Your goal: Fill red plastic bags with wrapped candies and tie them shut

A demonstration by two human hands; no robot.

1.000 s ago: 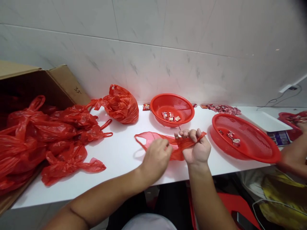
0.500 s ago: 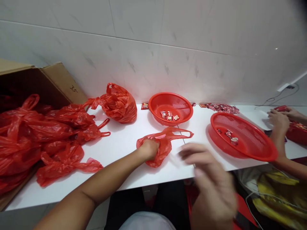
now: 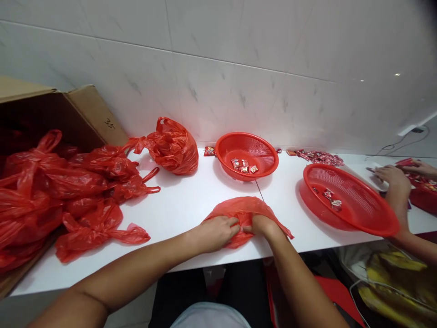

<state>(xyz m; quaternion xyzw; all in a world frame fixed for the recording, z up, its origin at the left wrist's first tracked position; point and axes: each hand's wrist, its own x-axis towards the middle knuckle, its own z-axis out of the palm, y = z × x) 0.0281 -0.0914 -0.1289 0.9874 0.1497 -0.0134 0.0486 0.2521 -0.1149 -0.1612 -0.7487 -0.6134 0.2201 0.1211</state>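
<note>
A thin red plastic bag (image 3: 244, 208) lies on the white table (image 3: 177, 209) near its front edge. My left hand (image 3: 214, 233) grips the bag's near left side with curled fingers. My right hand (image 3: 262, 226) is pushed into the bag's opening, its fingers hidden under the plastic. Behind the bag stands a round red basket (image 3: 246, 156) holding a few wrapped candies (image 3: 243, 166). A larger red basket (image 3: 348, 197) with a few candies is tilted at the right.
Several filled red bags (image 3: 78, 191) spill from a cardboard box (image 3: 85, 114) at the left; another tied bag (image 3: 170, 146) sits by the wall. Loose candies (image 3: 319, 157) lie at the back. Another person's hands (image 3: 396, 178) work at the far right.
My right hand has come back from below the table edge and gone into the bag. The bag, bunched in my left fist before, is now spread open under both hands.
</note>
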